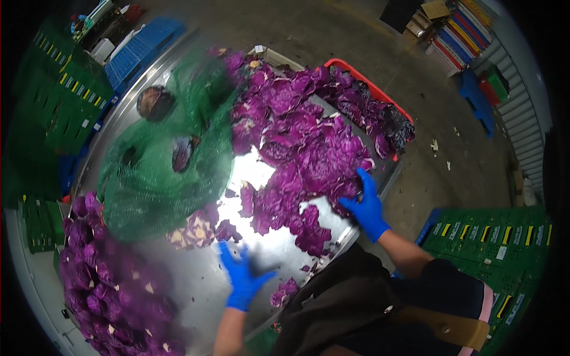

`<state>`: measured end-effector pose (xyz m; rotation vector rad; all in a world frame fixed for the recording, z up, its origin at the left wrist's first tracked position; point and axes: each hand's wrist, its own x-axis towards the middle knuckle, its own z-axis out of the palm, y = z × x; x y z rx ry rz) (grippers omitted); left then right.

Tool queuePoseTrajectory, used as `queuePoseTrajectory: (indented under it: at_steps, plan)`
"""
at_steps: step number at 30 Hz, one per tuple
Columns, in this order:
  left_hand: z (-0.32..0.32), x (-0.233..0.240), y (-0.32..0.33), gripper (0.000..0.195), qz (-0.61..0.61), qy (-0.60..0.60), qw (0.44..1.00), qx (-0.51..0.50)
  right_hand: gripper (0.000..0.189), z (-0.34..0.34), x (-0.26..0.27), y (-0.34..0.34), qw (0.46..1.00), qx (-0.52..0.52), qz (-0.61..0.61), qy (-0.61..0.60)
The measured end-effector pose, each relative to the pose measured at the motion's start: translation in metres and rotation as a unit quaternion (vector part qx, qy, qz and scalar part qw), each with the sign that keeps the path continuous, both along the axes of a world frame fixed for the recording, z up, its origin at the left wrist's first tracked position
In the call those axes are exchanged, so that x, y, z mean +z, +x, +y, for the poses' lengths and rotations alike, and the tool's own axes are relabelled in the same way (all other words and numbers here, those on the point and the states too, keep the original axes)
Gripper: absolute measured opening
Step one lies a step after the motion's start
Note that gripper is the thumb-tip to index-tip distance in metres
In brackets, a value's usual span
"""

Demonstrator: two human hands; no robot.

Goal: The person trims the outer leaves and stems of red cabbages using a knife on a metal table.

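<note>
My left hand [244,277], in a blue glove, is over the metal table [213,285] with fingers spread and nothing in it. Just beyond its fingertips lie a small loose red cabbage leaf [228,231] and pale cut cabbage stem pieces [196,232]. My right hand [367,208], also blue-gloved, is at the near right edge of a broad heap of purple cabbage leaves [320,155]. Its thumb and forefinger are apart around the heap's edge; whether they touch leaves I cannot tell. A crumpled green mesh bag [164,196] lies left of the heap.
Trimmed red cabbages [98,280] are piled at the left. One dark cabbage [155,103] sits beyond the mesh bag. A red crate [369,84] full of leaves stands against the far table edge, beside a beige crate [280,58]. Green crates [485,236] are stacked at right.
</note>
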<state>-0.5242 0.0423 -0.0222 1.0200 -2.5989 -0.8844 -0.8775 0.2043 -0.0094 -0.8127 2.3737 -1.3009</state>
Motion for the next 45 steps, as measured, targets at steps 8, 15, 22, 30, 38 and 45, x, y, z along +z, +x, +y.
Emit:
queuePoseTrajectory:
  at_steps: [8,15,22,30,38,45]
  plan:
    - [-0.018,-0.052,-0.207,0.115,-0.038,-0.083,0.995,0.040,0.119,-0.072,-0.026,-0.044,0.993,0.003,-0.065,0.095]
    - [-0.162,-0.041,-0.349,0.121,0.024,-0.113,0.990,0.080,0.123,-0.227,-0.047,-0.179,0.992,0.006,0.033,0.119]
    - [-0.270,0.011,-0.418,0.066,0.197,-0.007,0.980,0.009,0.078,-0.368,-0.045,-0.295,0.989,0.066,0.090,-0.096]
    - [-0.353,0.046,-0.249,0.060,0.368,-0.036,0.879,0.300,0.023,-0.281,-0.064,-0.170,0.907,0.180,-0.354,-0.141]
    - [-0.494,0.032,-0.177,0.105,0.085,-0.303,0.901,0.297,0.030,-0.357,-0.029,-0.070,0.825,0.344,-0.441,-0.082]
    - [-0.576,-0.003,-0.177,0.106,0.072,-0.262,0.945,0.183,0.020,-0.280,-0.058,-0.046,0.869,0.248,-0.426,0.052]
